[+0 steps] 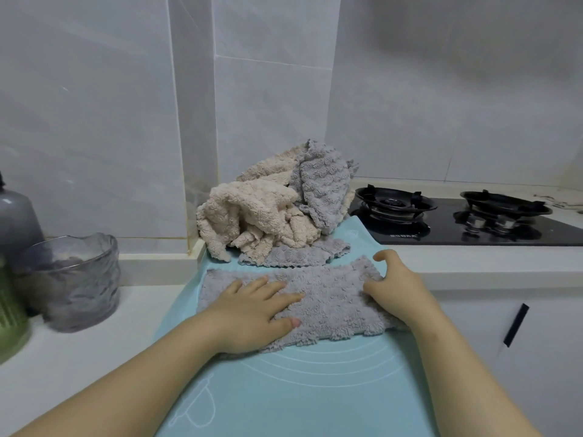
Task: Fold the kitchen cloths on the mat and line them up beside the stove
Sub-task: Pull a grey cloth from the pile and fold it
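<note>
A grey fluffy cloth lies flat as a wide strip on the light-blue mat. My left hand presses flat on its left half, fingers spread. My right hand grips the cloth's right end, fingers curled around the edge. Behind it a heap of unfolded cloths sits at the mat's far end: beige cloths, a grey cloth draped on top, and another grey cloth lying flat under the heap.
A black two-burner gas stove sits to the right on the white counter. At the left stand a ribbed glass bowl, a dark grey bottle and a green object. Tiled walls rise behind.
</note>
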`<action>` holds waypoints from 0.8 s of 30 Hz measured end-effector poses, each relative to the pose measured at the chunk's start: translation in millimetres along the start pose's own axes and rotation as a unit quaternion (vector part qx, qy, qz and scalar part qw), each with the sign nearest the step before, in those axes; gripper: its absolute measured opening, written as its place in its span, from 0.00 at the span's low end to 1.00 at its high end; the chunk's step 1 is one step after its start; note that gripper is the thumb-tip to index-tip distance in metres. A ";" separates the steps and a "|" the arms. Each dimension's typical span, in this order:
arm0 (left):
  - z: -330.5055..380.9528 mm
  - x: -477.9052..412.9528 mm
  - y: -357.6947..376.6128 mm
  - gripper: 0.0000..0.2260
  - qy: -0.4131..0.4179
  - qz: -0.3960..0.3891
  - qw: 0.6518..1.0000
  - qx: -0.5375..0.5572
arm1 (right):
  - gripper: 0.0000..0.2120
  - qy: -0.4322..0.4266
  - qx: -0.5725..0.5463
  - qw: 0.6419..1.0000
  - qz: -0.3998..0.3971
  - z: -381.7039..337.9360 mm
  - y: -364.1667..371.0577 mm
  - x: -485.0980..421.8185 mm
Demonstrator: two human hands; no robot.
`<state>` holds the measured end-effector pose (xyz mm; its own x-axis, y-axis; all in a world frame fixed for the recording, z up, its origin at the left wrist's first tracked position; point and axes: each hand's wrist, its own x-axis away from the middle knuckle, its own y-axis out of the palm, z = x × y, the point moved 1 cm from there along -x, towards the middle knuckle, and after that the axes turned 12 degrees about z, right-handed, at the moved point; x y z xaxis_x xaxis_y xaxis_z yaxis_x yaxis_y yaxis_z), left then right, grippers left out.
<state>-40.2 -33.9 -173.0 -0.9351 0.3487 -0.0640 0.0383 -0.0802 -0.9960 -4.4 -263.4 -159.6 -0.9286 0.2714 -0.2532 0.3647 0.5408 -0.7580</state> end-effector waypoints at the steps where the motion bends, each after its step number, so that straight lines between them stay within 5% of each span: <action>1: 0.6 0.9 -0.8 0.24 -0.002 0.000 1.000 0.001 | 0.22 -0.010 -0.001 1.000 0.017 -1.5 -1.0 1.7; 4: -0.8 3.5 -1.5 0.24 0.005 0.034 0.999 0.033 | 0.20 -0.044 -0.011 0.997 0.066 -7.7 -6.1 5.6; 6: -7.1 6.5 -9.3 0.26 -0.010 0.150 0.978 0.142 | 0.18 -0.063 -0.066 0.992 0.085 -20.9 -15.4 5.9; 8: -20.1 6.7 -20.3 0.24 -0.080 0.297 0.905 0.294 | 0.14 -0.080 -0.134 0.982 0.105 -45.1 -26.9 7.3; 10: -33.7 5.1 -27.4 0.19 -0.175 0.357 0.792 0.464 | 0.12 -0.087 -0.210 0.970 0.083 -76.4 -32.6 14.9; 12: -40.3 3.4 -29.1 0.17 -0.252 0.283 0.687 0.619 | 0.13 -0.100 -0.280 0.955 -0.009 -106.7 -31.1 27.3; 14: -42.8 3.6 -28.6 0.21 -0.282 0.182 0.652 0.681 | 0.12 -0.099 -0.341 0.922 -0.154 -127.9 -24.9 38.5; 16: -50.7 2.0 -24.7 0.33 -0.292 0.167 0.631 0.699 | 0.09 -0.076 -0.415 0.880 -0.218 -133.5 -14.1 42.4; 18: -58.0 3.4 -24.0 0.36 -0.276 0.210 0.675 0.651 | 0.06 -0.035 -0.472 0.868 -0.147 -123.2 1.0 39.9; 21: -56.7 8.2 -24.6 0.24 -0.229 0.254 0.799 0.495 | 0.07 0.008 -0.437 0.899 -0.022 -98.0 21.4 38.3; 24: -59.1 6.5 -24.0 0.13 -0.198 0.290 0.861 0.368 | 0.08 -0.021 -0.376 0.926 0.014 -86.8 30.1 37.4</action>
<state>-26.4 25.4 -153.2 -0.8867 -0.2836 -0.3652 0.4415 -0.7542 -0.4861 -22.2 -167.9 -139.7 -0.9140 0.2719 -0.3012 0.3195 0.9398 -0.1210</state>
